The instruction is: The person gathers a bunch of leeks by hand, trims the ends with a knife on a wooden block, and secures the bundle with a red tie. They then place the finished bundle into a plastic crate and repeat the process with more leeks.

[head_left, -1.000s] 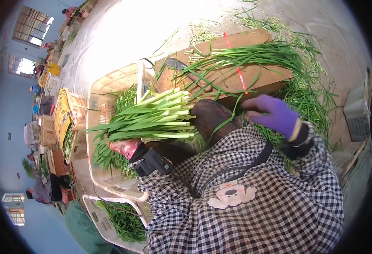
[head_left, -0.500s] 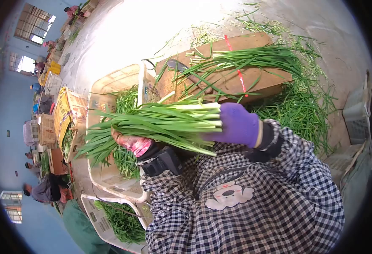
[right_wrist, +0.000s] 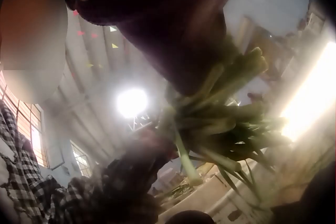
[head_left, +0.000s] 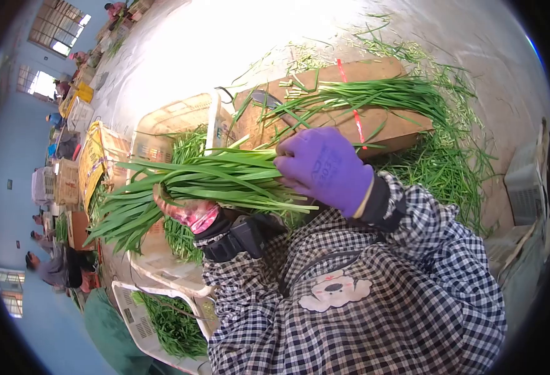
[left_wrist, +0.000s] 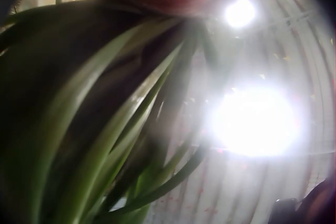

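Observation:
A bunch of garlic chives (head_left: 225, 178) lies across the person's front, pale stem ends to the right and leaves drooping left. The left hand (head_left: 187, 212), in a pink-and-red covering, grips it from below on the leaf side. Over the stem ends, the purple-gloved right hand (head_left: 328, 169) curls its fingers round the stalks. In the right wrist view, cut stem ends (right_wrist: 257, 58) poke out beside the dark glove. Blurred leaves (left_wrist: 100, 129) hang below the left hand in the left wrist view. More chives (head_left: 381, 94) lie on a wooden board (head_left: 387, 128).
A blade with a handle (head_left: 265, 99) lies on the board, which carries red strips (head_left: 358, 128). Left of the knees stands a plastic crate (head_left: 215, 122) of greens; a second crate (head_left: 121, 306) is nearer. Trimmings (head_left: 450, 169) litter the floor at right. Other people sit far left.
The right hand came in from the right, apart from the bunch, to its stem ends, then slid left and turned over them. The left hand keeps its grip, and the bunch now lies lower at its leaf end.

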Tool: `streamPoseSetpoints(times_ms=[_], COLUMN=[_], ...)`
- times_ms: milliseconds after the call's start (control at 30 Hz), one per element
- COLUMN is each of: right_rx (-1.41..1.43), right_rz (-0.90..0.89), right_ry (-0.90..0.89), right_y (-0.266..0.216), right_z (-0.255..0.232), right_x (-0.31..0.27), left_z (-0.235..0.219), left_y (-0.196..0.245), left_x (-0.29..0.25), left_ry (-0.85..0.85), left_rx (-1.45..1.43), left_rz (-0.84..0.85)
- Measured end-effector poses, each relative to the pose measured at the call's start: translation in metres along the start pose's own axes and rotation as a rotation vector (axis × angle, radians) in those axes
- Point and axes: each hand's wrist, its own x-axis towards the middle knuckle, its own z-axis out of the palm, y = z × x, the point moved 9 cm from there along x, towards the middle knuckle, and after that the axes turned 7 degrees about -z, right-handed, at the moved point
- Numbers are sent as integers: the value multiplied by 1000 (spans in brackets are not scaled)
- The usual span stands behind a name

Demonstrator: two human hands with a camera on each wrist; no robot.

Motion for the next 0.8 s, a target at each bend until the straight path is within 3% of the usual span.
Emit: streamPoseSetpoints(times_ms=[100, 133, 167, 200, 233, 267, 300, 333, 367, 433, 467, 500, 533, 600, 667, 700, 733, 767, 800], right_rx=[97, 130, 204, 201, 198, 213, 229, 345, 368, -148, -147, -129, -111, 337, 328, 306, 289, 294, 208], right_rz=[35, 53, 65, 78, 89, 161, 233, 423, 803, 980, 982, 918, 851, 572, 257, 204, 149, 144, 163], right_ry=[-16, 2, 82, 28, -29, -66, -103, -183, -430, -1128, -1128, -953, -783, -250, -13, -20, -30, -28, 27], right_y=[1, 0, 2, 5, 10, 23, 37, 55, 78, 117, 117, 112, 105, 67, 28, 19, 11, 9, 10], right_z=[1, -3, -9, -10, -13, -15, -17, -22, -16, -3, -2, -13, -25, -33, -35, -22, -9, 1, 4], right_x=[-7, -16, -30, -45, -61, -85, -111, -141, -189, -293, -309, -288, -266, -163, -95, -75, -60, -47, -37], left_z=[4, 0, 4, 0, -6, -5, -11, -17, -21, -27, -25, -23, -33, -14, 7, 14, 15, 2, 2], left_y=[6, -14, -12, -67, -104, -106, -101, -94, -86, -69, -87, -105, -113, -126, -130, -129, -56, 14, 10], left_x=[4, 11, 11, 19, -2, -2, 2, 5, 9, 12, 15, 16, 23, 35, 35, 28, 25, 1, 4], left_ry=[-132, -134, -210, -224, 68, 73, 100, 126, 150, 194, 116, 66, 65, -364, -786, -993, -691, -114, -110], left_rx=[518, 516, 315, -47, -546, -548, -424, -301, -177, 71, -212, -491, -492, -492, -479, -462, -234, 169, 178], left_rz=[456, 459, 536, -117, -696, -700, -591, -482, -370, -142, -228, -328, -331, -458, -554, -598, 21, 451, 453])
